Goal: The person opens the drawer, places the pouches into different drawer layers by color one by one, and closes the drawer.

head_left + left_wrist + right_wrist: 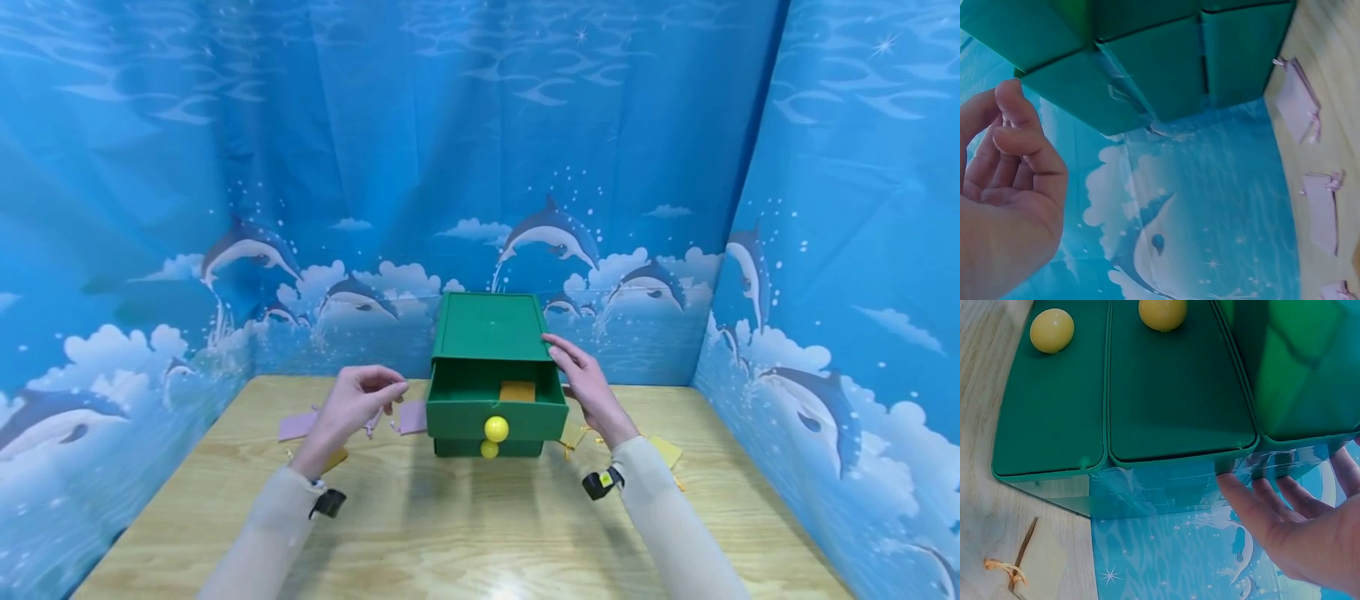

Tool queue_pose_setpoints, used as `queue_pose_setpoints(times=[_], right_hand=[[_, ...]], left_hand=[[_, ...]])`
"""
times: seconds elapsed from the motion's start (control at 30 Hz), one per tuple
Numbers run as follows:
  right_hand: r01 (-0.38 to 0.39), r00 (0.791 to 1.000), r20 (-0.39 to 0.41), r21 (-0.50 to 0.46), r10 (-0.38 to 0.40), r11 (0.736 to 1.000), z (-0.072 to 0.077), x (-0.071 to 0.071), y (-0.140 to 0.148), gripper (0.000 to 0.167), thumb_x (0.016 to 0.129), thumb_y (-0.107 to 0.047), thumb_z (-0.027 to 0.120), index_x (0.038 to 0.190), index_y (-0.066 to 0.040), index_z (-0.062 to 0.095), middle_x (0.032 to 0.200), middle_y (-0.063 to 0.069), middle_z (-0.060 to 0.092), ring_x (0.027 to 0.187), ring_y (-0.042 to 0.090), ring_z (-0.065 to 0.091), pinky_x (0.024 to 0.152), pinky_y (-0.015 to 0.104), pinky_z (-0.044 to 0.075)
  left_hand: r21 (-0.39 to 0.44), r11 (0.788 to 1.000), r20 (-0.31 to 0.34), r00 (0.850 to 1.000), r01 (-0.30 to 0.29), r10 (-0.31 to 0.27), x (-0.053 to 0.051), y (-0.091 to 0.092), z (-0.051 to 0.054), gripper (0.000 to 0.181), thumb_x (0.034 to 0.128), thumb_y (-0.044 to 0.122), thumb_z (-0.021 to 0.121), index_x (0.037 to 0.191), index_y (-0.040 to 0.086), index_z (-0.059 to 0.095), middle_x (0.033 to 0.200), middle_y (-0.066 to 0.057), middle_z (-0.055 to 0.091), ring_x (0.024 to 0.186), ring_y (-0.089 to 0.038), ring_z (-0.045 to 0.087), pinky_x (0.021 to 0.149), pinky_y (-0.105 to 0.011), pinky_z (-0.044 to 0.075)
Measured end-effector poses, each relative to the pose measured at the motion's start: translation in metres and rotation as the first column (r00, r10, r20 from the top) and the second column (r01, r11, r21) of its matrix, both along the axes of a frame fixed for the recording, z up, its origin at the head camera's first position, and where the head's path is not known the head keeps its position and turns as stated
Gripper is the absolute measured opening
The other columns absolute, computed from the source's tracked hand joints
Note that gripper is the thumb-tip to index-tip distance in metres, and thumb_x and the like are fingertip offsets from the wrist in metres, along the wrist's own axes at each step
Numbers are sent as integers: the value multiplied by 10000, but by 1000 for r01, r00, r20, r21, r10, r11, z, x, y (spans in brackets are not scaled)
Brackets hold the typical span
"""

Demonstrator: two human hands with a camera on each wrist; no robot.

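A green drawer cabinet (491, 325) stands with its top drawer (465, 421) pulled out; an orange-brown pouch (517, 391) lies inside. My left hand (363, 400) is raised just left of that drawer. Its fingers are loosely bent, and the left hand (1019, 169) shows nothing in its grasp in the left wrist view. On the cabinet's right side rests my right hand (588, 387), fingers fairly straight. In the right wrist view the right hand (1297, 525) touches the cabinet's side with its fingertips, beside drawers with yellow round knobs (1052, 330).
Lilac pouches (297, 426) (1321, 212) lie on the wooden table (480, 533) to the left, with a yellow-brown pouch (335, 458) near my left wrist. Yellow pouches (666, 451) (1044, 562) lie right of the cabinet. A blue dolphin-print curtain (375, 167) surrounds the table's back and sides.
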State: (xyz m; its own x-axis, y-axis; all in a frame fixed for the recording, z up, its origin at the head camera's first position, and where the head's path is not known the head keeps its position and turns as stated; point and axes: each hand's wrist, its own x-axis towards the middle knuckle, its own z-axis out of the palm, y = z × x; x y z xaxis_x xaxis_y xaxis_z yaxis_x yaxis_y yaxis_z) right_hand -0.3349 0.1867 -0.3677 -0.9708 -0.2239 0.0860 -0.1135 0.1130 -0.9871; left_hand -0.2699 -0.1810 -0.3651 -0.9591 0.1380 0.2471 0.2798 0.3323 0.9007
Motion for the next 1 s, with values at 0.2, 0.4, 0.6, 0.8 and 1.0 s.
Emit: queue_pose_setpoints(times=[0.2, 0.4, 0.6, 0.8, 1.0], right_hand=[[0, 1000, 2, -4, 0, 1000, 1, -1, 0, 528, 1011, -490, 464, 1494, -280, 417, 1621, -14, 251, 1497, 310, 218, 1102, 627, 340], [4, 1000, -2, -5, -4, 1000, 2, 0, 0, 522, 1012, -486, 465, 1490, -280, 422, 1618, -7, 260, 1494, 311, 229, 1100, 629, 342], [-1, 1000, 5, 0, 1, 1000, 0, 1, -1, 526, 1010, -491, 464, 1491, -284, 418, 1621, -7, 251, 1495, 310, 224, 1105, 627, 336], [11, 1000, -2, 1, -11, 1000, -1, 1, 0, 518, 1014, -483, 460, 1490, -282, 421, 1620, -9, 256, 1496, 311, 222, 1108, 632, 327], [7, 1000, 2, 3, -7, 1000, 0, 0, -1, 518, 1013, -488, 461, 1489, -289, 421, 1621, -8, 252, 1493, 313, 232, 1103, 629, 337]], left_hand=[[-1, 1000, 53, 998, 13, -13, -5, -12, -12, 221, 944, 255, 672, 1049, 64, 712, 912, -188, 676, 646, -199, 622, 487, -289, 520], [-32, 999, 81, 997, 20, -17, -9, -26, -24, 254, 935, 221, 682, 1089, 20, 698, 868, -155, 673, 742, -281, 647, 583, -311, 565], [-150, 989, 117, 993, -15, 32, -10, -45, -35, 275, 930, 282, 686, 1132, 97, 709, 1043, -138, 714, 902, -247, 672, 694, -309, 540], [-226, 974, 132, 991, 5, 26, -13, -64, -45, 298, 941, 272, 668, 1188, 108, 689, 1190, -130, 681, 1059, -246, 642, 875, -416, 549], [-238, 971, 179, 984, 28, 15, -13, -85, -57, 304, 942, 186, 659, 1214, 50, 668, 1210, -158, 667, 1072, -260, 632, 908, -460, 544]])
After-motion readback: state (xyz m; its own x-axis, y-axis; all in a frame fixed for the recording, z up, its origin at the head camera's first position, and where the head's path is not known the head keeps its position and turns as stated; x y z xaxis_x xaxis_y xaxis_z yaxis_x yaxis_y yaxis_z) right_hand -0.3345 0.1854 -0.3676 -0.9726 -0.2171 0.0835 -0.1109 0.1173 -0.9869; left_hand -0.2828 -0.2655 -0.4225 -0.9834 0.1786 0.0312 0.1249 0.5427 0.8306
